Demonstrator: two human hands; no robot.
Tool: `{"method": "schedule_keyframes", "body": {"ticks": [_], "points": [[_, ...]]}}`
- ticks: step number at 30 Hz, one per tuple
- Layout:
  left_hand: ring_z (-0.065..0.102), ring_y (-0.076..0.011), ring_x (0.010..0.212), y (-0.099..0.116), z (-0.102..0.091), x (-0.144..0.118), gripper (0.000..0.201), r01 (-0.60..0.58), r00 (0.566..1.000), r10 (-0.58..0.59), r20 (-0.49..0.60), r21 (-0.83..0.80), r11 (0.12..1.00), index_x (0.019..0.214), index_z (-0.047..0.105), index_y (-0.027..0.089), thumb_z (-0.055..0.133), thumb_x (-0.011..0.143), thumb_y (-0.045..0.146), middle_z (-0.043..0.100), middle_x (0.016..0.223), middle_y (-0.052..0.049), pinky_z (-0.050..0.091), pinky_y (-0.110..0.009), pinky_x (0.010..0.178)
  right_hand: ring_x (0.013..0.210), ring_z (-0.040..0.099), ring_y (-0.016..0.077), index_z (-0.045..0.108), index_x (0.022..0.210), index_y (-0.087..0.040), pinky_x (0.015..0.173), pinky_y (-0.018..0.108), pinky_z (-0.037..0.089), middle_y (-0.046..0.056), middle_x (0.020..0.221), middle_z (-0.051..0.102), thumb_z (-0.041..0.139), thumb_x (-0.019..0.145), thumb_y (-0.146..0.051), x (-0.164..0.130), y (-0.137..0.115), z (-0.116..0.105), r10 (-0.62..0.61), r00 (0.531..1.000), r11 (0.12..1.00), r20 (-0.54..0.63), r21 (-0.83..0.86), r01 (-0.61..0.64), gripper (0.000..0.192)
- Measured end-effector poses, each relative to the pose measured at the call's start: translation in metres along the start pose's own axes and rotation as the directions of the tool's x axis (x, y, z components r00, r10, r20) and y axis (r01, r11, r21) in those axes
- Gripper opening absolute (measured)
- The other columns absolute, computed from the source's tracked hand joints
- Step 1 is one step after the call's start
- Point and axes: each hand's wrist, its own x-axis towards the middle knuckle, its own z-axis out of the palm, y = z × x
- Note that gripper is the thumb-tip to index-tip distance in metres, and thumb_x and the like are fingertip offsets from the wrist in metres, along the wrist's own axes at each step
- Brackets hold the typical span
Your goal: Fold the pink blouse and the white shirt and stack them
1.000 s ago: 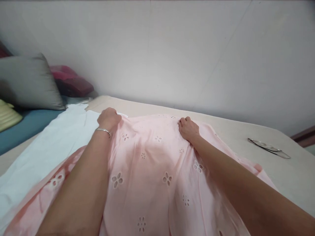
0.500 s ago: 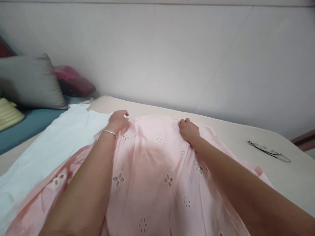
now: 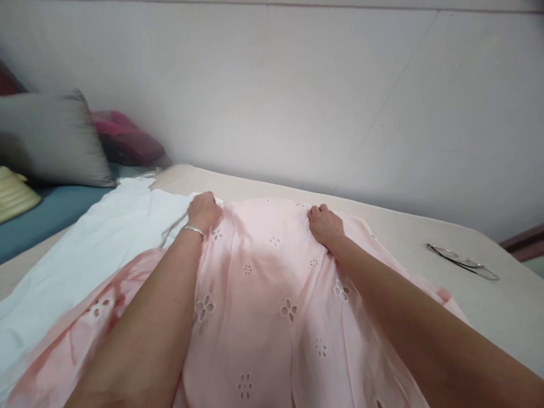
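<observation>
- Two hands of ours rest on the far edge of a pink garment [image 3: 263,294] spread on a bed [image 3: 480,306]; both forearms reach forward over the cloth.
- Our left hand [image 3: 204,211], with a thin silver bracelet [image 3: 192,230] at the wrist, is curled shut with its fingers bunched on the garment's far left corner, where pink cloth meets a white cloth [image 3: 85,249].
- Our right hand [image 3: 325,224] is also curled, knuckles up, fingers pinching the same far edge further right. The hands are well apart, with a flat stretch of pink between them.
- The garment runs lengthwise from the hands back toward us, its long axis pointing away toward the wall [image 3: 297,96]; it widens as it nears us and passes under both arms.
- Small cut-out flower shapes are scattered across the pink cloth. We can read no label, brand or writing anywhere.
- The white cloth lies flat just beside the garment on the left, partly tucked under it.
- At far left sit a grey pillow [image 3: 51,141], a dark red cushion [image 3: 127,141] behind it, and a pale yellow item [image 3: 15,192] on a blue sheet [image 3: 46,215].
- A thin metal object [image 3: 463,262] lies on the bed to the right, well apart from the garment.
</observation>
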Motion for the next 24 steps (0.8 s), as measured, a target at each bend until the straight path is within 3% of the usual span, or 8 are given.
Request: {"method": "schedule_keyframes", "body": {"ticks": [2, 3, 8, 11, 16, 20, 24], "points": [[0.064, -0.0334, 0.108, -0.004, 0.000, -0.001, 0.031, 0.124, 0.985, -0.126, -0.120, -0.023, 0.992, 0.109, 0.070, 0.016, 0.050, 0.085, 0.022, 0.070, 0.116, -0.019, 0.051, -0.042, 0.087, 0.101, 0.061, 0.0279, 0.055, 0.122, -0.020, 0.080, 0.038, 0.047, 0.015, 0.118, 0.055, 0.022, 0.107, -0.040, -0.001, -0.001, 0.000, -0.002, 1.000, 1.000, -0.001, -0.002, 0.002, 0.041], [0.064, -0.0346, 0.108, -0.006, 0.000, -0.001, 0.034, 0.160, 0.978, -0.162, -0.131, -0.024, 0.987, 0.112, 0.069, 0.015, 0.050, 0.085, 0.022, 0.069, 0.117, -0.020, 0.051, -0.043, 0.087, 0.101, 0.062, 0.0282, 0.055, 0.123, -0.020, 0.080, 0.039, 0.047, 0.016, 0.117, 0.055, 0.022, 0.107, -0.040, -0.002, -0.001, -0.001, -0.005, 1.000, 1.000, -0.002, -0.002, 0.005, 0.041], [0.062, -0.0370, 0.113, -0.018, 0.006, -0.002, 0.039, 0.127, 0.992, -0.128, 0.011, 0.038, 0.991, 0.118, 0.065, 0.014, 0.057, 0.083, 0.028, 0.066, 0.123, -0.022, 0.051, -0.045, 0.088, 0.098, 0.062, 0.0300, 0.055, 0.126, -0.022, 0.078, 0.041, 0.048, 0.016, 0.117, 0.055, 0.027, 0.106, -0.037, -0.001, -0.005, -0.012, -0.058, 0.997, 0.998, 0.054, -0.023, 0.060, 0.038], [0.061, -0.0379, 0.115, -0.018, 0.010, -0.001, 0.041, 0.116, 0.993, -0.117, 0.004, 0.036, 0.993, 0.123, 0.061, 0.013, 0.055, 0.085, 0.030, 0.064, 0.127, -0.024, 0.051, -0.046, 0.089, 0.098, 0.063, 0.0307, 0.059, 0.123, -0.022, 0.081, 0.042, 0.048, 0.017, 0.116, 0.057, 0.037, 0.103, -0.035, 0.012, -0.012, -0.024, -0.089, 0.989, 0.996, 0.121, -0.015, 0.091, 0.033], [0.063, -0.0377, 0.111, -0.018, 0.008, 0.000, 0.040, 0.175, 0.985, -0.175, -0.001, -0.011, 0.985, 0.120, 0.062, 0.013, 0.058, 0.083, 0.029, 0.066, 0.124, -0.024, 0.052, -0.046, 0.086, 0.102, 0.062, 0.0271, 0.058, 0.128, -0.027, 0.084, 0.037, 0.047, 0.013, 0.124, 0.059, 0.048, 0.099, -0.038, 0.046, -0.040, -0.031, -0.128, 0.986, 0.990, 0.108, 0.080, 0.120, 0.033], [0.065, -0.0357, 0.107, -0.021, 0.006, 0.002, 0.032, 0.231, 0.972, -0.233, -0.015, -0.099, 0.968, 0.110, 0.066, 0.018, 0.059, 0.081, 0.027, 0.069, 0.116, -0.019, 0.052, -0.044, 0.083, 0.095, 0.062, 0.0217, 0.068, 0.101, -0.022, 0.078, 0.029, 0.046, 0.008, 0.111, 0.068, 0.065, 0.082, -0.019, 0.063, -0.061, -0.028, -0.158, 0.979, 0.976, 0.128, 0.169, 0.136, 0.019], [0.065, -0.0343, 0.106, -0.024, 0.007, 0.004, 0.022, 0.254, 0.961, -0.268, -0.064, -0.169, 0.952, 0.098, 0.069, 0.022, 0.056, 0.081, 0.024, 0.071, 0.112, -0.014, 0.052, -0.043, 0.083, 0.090, 0.061, 0.0201, 0.069, 0.085, -0.020, 0.074, 0.026, 0.044, 0.006, 0.096, 0.071, 0.065, 0.073, -0.009, 0.066, -0.064, -0.027, -0.165, 0.981, 0.961, 0.100, 0.242, 0.137, 0.017]]}}
